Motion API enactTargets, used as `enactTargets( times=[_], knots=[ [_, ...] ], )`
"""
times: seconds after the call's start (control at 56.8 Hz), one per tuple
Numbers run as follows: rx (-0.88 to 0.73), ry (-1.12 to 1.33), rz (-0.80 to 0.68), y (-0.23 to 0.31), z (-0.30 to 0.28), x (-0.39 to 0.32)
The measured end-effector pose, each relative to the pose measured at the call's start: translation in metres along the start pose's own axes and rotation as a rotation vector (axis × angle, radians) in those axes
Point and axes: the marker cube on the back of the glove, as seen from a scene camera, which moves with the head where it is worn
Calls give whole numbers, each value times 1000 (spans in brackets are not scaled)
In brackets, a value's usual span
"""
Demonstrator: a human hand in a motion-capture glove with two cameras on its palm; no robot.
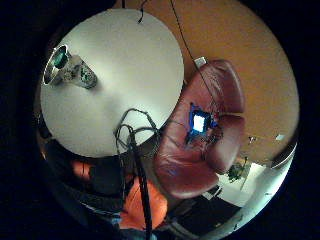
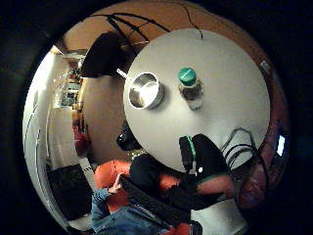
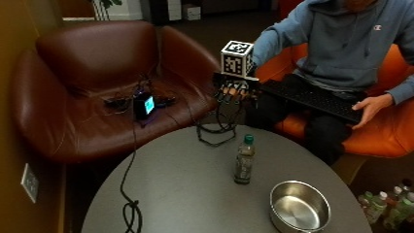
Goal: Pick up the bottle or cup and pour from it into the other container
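Nearest me, lower right of the frame, a steel pot [image 3: 300, 206] sits on the round surface [image 3: 181, 184] beside the green-capped bottle [image 3: 244, 160]. Above centre I see my right hand [image 3: 234, 91] over the surface's far edge, fingers [image 3: 228, 92] hanging relaxed, holding nothing

Dim room, soft warm light.
The surface [image 3: 187, 194] was evenly lit with faint shadows; the pot [image 3: 300, 206] showed mild glare, a small screen [image 3: 149, 104] glowed brightly, and both palm views curved strongly toward dark edges.
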Motion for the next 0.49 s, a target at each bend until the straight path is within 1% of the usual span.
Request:
enactTargets(
  times=[0.176, 0.493],
  knots=[
    [-6, -44, -4, 7, 13, 28],
    [-51, -229, 13, 0, 45, 68]
  ],
)
